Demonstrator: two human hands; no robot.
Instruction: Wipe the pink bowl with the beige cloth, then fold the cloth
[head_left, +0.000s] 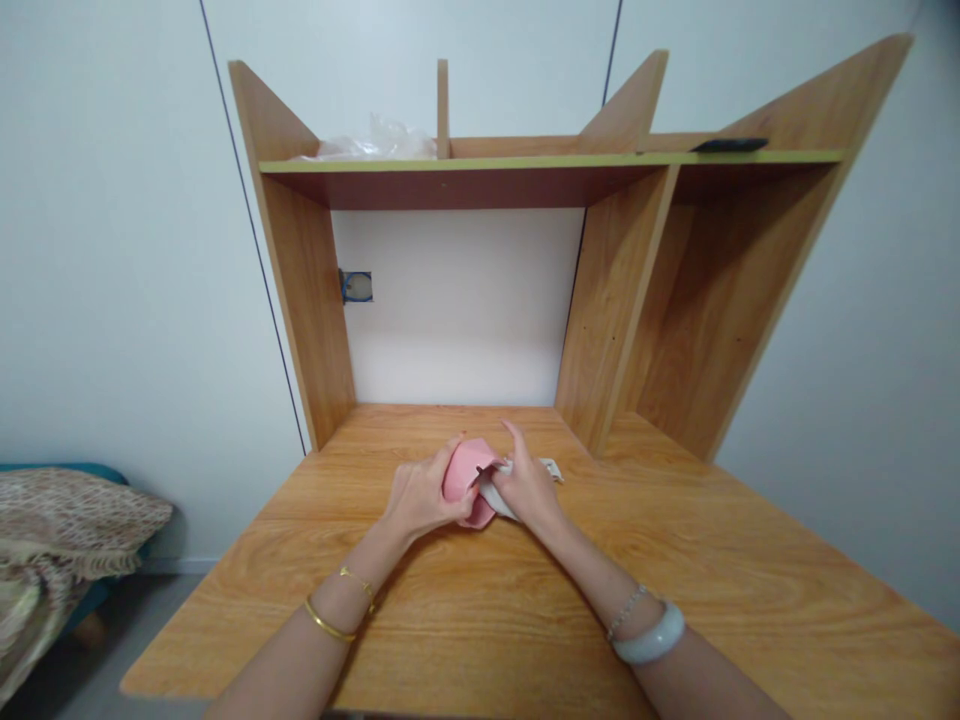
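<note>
The left hand [427,490] has its grip closed around a pink pouch-like piece [466,462], thumb on the near side; the right hand [529,492] pinches a soft-looking white piece [498,498] at the pink one's right side, its index finger raised, the folded fingers partly hidden; both pieces are over the worktop [480,620], nearer its back edge than its front edge, and whether they touch the wood I cannot tell.

The likeliest trouble, I judge, is tearing or creasing: the pink piece looks thin, and a hard tug on the white one against the left grip could split its uneven edge; the white piece might also bunch or slip, as only a small part seems pinched; the loose chain bracelet [627,612] could snag if it brushed a rough edge.

The pink piece is matt and bent into a rounded, angular-edged shell; the white one is limp and crumpled, its end poking out beyond the right hand; the worktop is smooth, with wavy wood grain; the pale bangle [651,636] is thick, round and glossy.
</note>
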